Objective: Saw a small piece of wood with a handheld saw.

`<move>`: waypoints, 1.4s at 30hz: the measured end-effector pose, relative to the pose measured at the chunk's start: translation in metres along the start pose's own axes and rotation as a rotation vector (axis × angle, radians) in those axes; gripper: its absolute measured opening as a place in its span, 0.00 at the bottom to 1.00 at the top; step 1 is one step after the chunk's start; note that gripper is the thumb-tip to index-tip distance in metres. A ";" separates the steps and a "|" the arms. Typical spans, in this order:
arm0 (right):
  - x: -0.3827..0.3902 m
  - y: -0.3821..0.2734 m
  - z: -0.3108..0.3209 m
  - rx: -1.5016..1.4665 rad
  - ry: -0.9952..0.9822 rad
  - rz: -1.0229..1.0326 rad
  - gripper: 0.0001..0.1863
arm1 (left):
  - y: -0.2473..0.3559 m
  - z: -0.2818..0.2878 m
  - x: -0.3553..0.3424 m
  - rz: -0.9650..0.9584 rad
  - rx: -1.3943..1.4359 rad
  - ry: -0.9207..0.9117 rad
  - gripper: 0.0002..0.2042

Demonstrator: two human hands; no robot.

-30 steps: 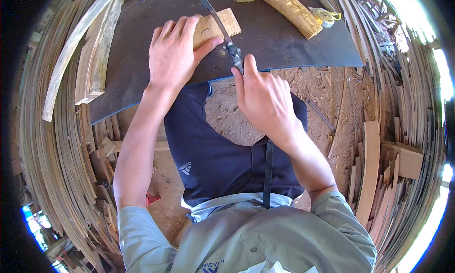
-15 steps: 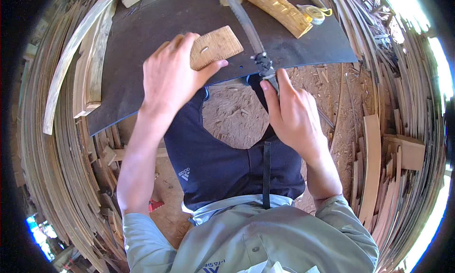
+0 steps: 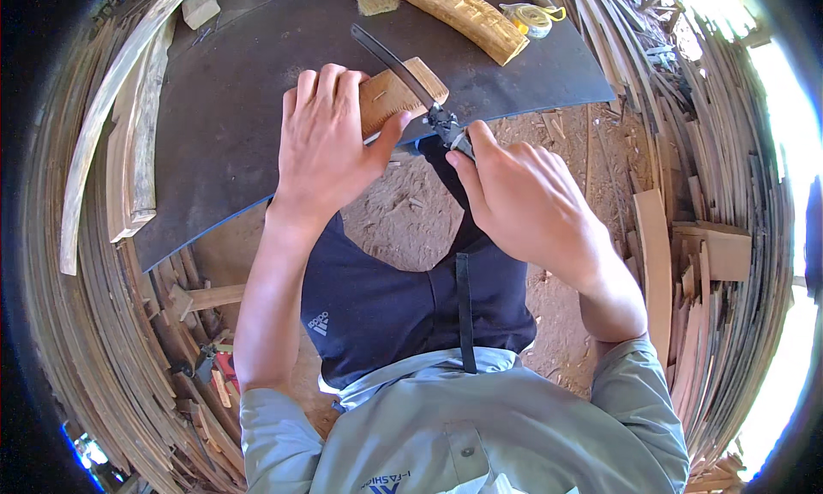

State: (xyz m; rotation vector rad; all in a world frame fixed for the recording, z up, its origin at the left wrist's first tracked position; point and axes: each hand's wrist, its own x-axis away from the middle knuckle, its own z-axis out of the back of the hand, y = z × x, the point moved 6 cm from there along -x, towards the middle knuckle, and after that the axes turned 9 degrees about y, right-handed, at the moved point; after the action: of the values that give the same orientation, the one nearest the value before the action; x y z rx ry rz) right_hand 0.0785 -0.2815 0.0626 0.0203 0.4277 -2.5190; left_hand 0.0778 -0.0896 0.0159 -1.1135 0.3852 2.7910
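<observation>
As left fingers (image 3: 349,95) are pinching the block (image 3: 387,106), the saw (image 3: 406,75) is slanting forward-left across it. Right fingers (image 3: 482,138) are gripping the handle (image 3: 464,144)

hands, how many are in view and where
2: the left hand is on the wood block; the right hand grips the saw. No others show.

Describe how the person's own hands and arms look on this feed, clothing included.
The left hand and right hand are bare; no gloves or watch show. Both forearms are uncovered, below a short grey-green left sleeve and matching right sleeve.
</observation>
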 end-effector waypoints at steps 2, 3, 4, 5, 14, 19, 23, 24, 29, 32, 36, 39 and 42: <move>-0.001 -0.003 0.006 0.043 -0.031 -0.006 0.18 | -0.001 -0.001 0.001 0.026 0.058 -0.022 0.25; -0.001 -0.006 0.009 0.062 -0.021 0.014 0.18 | -0.001 -0.002 0.001 0.028 0.063 -0.035 0.25; -0.001 -0.007 0.010 0.078 -0.029 0.005 0.18 | -0.001 -0.002 0.000 0.027 0.063 -0.023 0.25; -0.001 -0.009 0.011 0.087 -0.027 -0.002 0.18 | -0.001 -0.002 0.000 0.025 0.060 -0.012 0.24; 0.006 -0.017 0.003 0.175 -0.016 -0.056 0.17 | -0.002 -0.001 0.002 0.026 0.085 -0.030 0.26; 0.003 -0.018 0.000 0.176 -0.017 -0.053 0.17 | 0.001 -0.001 0.001 -0.009 0.059 0.006 0.23; -0.002 -0.017 -0.001 0.169 -0.028 -0.040 0.17 | 0.001 0.000 0.001 0.009 0.055 -0.036 0.26; -0.003 -0.018 -0.001 0.152 -0.012 -0.021 0.18 | 0.002 -0.001 0.001 0.001 0.050 -0.043 0.26; -0.002 -0.017 0.001 0.155 -0.016 -0.019 0.17 | 0.005 0.001 -0.002 -0.003 0.040 -0.002 0.22; 0.000 -0.017 0.000 0.147 -0.013 -0.018 0.17 | 0.004 0.001 -0.002 0.000 0.038 -0.014 0.22; -0.002 -0.020 -0.002 0.132 0.044 0.047 0.17 | 0.003 0.000 0.000 0.000 0.039 -0.078 0.24; -0.004 -0.017 -0.007 0.135 0.025 0.002 0.16 | 0.002 -0.002 0.000 0.006 0.033 -0.103 0.24; -0.005 -0.015 -0.009 0.203 0.028 -0.024 0.16 | 0.002 -0.002 0.000 -0.009 0.024 -0.095 0.24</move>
State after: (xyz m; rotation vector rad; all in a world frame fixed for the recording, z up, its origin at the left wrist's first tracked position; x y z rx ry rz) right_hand 0.0735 -0.2643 0.0594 0.1301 0.1823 -2.5784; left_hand 0.0787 -0.0919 0.0148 -0.9705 0.4007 2.8104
